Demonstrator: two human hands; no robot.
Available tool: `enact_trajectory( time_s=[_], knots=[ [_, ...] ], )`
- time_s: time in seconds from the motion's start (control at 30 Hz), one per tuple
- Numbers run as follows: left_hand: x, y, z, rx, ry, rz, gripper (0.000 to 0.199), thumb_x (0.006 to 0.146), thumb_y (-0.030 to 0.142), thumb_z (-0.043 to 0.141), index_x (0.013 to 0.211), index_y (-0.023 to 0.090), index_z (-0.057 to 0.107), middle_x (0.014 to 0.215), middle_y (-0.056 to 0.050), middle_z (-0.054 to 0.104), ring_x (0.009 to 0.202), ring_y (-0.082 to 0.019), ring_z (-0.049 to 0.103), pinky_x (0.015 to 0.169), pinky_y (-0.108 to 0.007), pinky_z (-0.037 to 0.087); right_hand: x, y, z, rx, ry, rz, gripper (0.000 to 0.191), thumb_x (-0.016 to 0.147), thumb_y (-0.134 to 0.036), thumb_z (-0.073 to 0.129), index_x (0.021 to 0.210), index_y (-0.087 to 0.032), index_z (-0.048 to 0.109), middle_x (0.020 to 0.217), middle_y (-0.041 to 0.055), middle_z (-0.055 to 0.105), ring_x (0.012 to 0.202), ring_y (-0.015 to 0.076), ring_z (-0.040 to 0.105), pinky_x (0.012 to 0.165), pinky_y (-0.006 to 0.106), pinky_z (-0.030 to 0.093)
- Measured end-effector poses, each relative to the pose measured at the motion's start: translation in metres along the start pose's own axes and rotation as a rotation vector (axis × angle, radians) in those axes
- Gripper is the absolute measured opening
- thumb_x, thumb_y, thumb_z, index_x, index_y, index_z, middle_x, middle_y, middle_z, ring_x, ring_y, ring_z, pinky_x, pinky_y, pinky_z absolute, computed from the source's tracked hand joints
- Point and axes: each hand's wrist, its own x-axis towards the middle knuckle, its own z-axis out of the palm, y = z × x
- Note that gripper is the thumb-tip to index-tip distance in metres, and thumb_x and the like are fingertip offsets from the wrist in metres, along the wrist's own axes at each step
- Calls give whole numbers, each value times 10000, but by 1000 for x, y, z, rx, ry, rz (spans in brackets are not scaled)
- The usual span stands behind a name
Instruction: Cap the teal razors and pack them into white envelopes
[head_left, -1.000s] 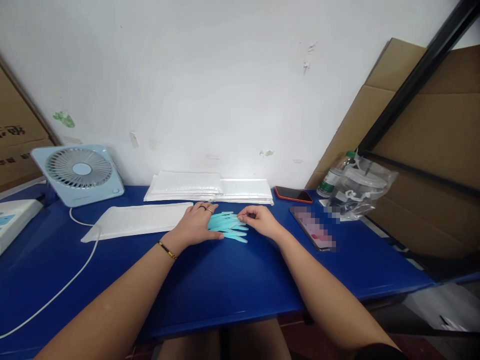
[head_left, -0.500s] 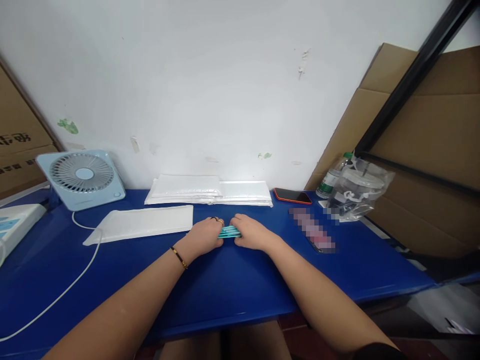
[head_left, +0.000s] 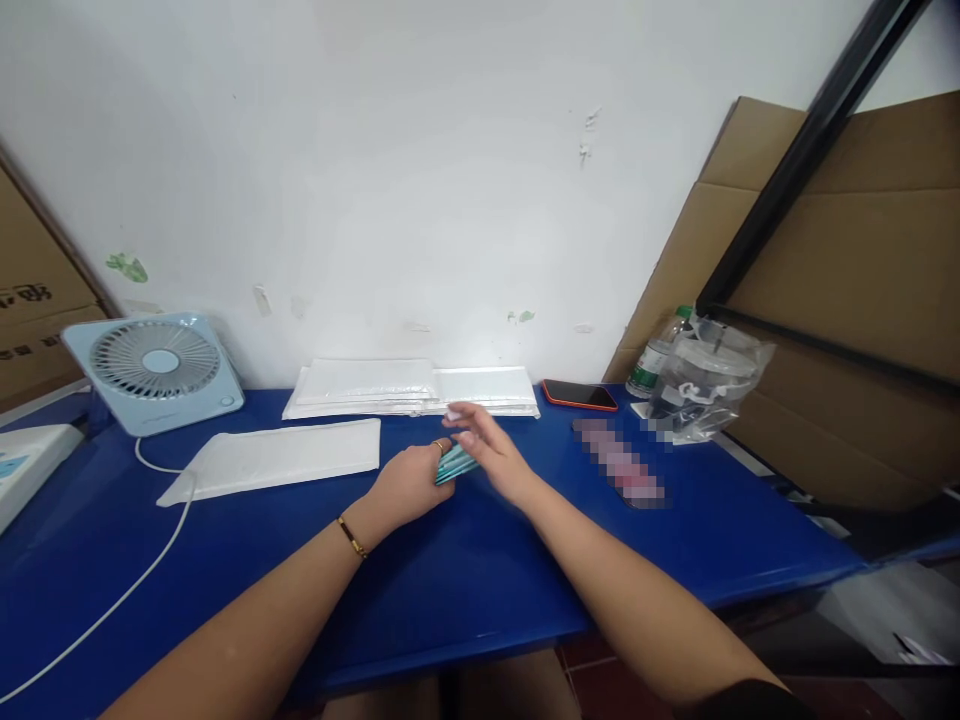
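Over the blue table, my left hand (head_left: 412, 484) is closed around a small stack of teal packets (head_left: 456, 462). My right hand (head_left: 491, 450) is at the right end of the stack, its fingers apart and raised, with the thumb near the packets' upper edge; whether it touches them is hard to tell. To the left of my hands lies a flat white padded envelope (head_left: 285, 458). Behind them, a pile of white padded envelopes (head_left: 367, 385) rests against the wall.
A light blue fan (head_left: 157, 370) with a white cable stands at the left, beside a white device (head_left: 34, 465). At the right are a red-edged phone (head_left: 580, 394), a blurred flat item (head_left: 619, 462), a bottle (head_left: 651, 365) and a bagged cup (head_left: 705, 385). Cardboard leans behind.
My right hand has let go of the packets' right end, and its fingers have lifted and spread. The stack now tilts in my left hand. The view has shifted slightly.
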Motion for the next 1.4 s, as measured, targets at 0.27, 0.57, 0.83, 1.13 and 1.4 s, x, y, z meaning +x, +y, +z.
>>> enact_trajectory(
  time_s=[0.27,0.57,0.83,1.13,1.4],
  knots=[
    [2,21,5,-571,25,177,318,646,194,611,955,185,534,900,-22,612,836,-175,585,756,-298,494,-5,-19,9,117,-217,65,318,681,-313,735,977,-236,649,1190,45,581,1186,242,485,1026,410,356],
    [1,2,5,-112,14,28,559,689,401,650,1179,182,497,1183,-117,560,1104,-272,517,911,-394,434,-4,-25,7,129,170,123,160,797,-367,607,785,-210,578,543,-41,530,462,100,492,492,237,433],
    [-13,-49,-41,485,-54,-389,495,746,322,507,1183,90,517,1110,-213,600,1035,-351,561,814,-440,450,-2,9,7,-138,181,120,193,719,-359,675,776,-187,608,631,-18,587,534,109,516,509,227,428],
    [-10,-13,-63,95,174,-190,481,701,88,450,1152,212,565,825,-42,684,775,-213,635,693,-306,474,8,-11,-28,485,378,205,236,720,-339,697,805,-211,517,435,-114,358,337,35,270,365,169,315],
    [-17,8,-117,-1188,954,-14,603,550,30,522,1105,267,518,644,83,465,601,-54,504,655,-151,479,10,-14,-50,594,426,240,242,694,-304,719,804,-205,528,426,-114,349,326,29,235,338,160,279]
  ],
)
